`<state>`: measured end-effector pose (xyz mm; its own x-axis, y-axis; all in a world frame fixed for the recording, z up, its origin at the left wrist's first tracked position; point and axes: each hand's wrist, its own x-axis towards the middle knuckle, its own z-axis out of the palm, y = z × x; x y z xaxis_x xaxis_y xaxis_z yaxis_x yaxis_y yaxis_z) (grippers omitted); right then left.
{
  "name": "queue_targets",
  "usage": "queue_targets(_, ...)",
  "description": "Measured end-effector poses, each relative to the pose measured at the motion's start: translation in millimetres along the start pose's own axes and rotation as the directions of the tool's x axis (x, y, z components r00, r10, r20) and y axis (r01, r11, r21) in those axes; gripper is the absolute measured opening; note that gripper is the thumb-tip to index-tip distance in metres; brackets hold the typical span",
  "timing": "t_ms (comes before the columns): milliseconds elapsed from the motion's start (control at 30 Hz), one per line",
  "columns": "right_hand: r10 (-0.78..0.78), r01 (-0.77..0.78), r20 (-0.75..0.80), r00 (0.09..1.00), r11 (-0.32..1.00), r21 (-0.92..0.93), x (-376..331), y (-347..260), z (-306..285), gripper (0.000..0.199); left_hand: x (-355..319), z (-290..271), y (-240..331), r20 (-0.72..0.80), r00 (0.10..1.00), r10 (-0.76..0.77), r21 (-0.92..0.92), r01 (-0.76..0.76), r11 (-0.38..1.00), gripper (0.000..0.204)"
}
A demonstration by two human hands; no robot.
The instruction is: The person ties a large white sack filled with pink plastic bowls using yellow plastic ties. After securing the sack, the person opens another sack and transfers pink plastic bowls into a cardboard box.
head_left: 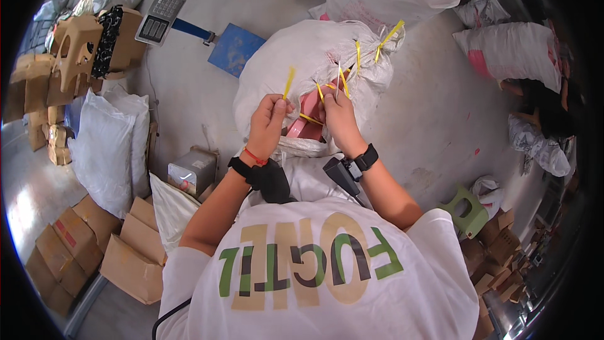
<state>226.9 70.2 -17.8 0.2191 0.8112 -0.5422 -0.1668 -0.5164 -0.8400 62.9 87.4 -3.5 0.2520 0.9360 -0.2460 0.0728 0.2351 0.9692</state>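
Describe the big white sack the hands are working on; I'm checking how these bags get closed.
The white sack looks like woven plastic, bulging full and standing on the grey concrete floor. Its mouth is partly open, showing pink items inside. Several yellow ties stick up along the gathered top edge. The left hand pinches one yellow tie, and the right hand grips the sack's edge beside it.

Light was bright and even, with soft, faint shadows. Glare washed out the floor [28, 208] at the left edge. The fisheye bent lines near the dark, blurred rim; the centre stayed sharp.
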Motion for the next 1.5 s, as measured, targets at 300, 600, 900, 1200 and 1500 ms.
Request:
queue_targets(300,-0.246,0.260,0.085,0.965,0.929,-0.262,3,6,-7,0.020,21,18,-10,0.098,0.994,0.053,0.056,-0.058,0.997,0.020)
queue_targets(600,-0.295,0.272,0.050,0.954,0.787,-0.554,-26,4,-1,0.023,29,12,-14,0.063,0.985,0.158,0.172,-0.167,0.971,0.020)
queue_targets(900,-0.449,0.396,0.002,0.894,0.787,-0.473,-36,22,-8,0.022,17,13,-9,0.111,0.985,0.134,0.150,-0.150,0.977,0.020)
queue_targets(1200,-0.229,0.232,0.050,0.972,0.904,-0.359,-17,4,-29,0.023,27,19,-14,0.091,0.991,0.100,0.226,-0.119,0.967,0.020)
queue_targets(1500,-0.563,0.326,-0.120,0.817,0.624,-0.710,7,-27,-36,0.020,31,21,-11,0.079,0.992,0.096,0.287,-0.115,0.951,0.021)
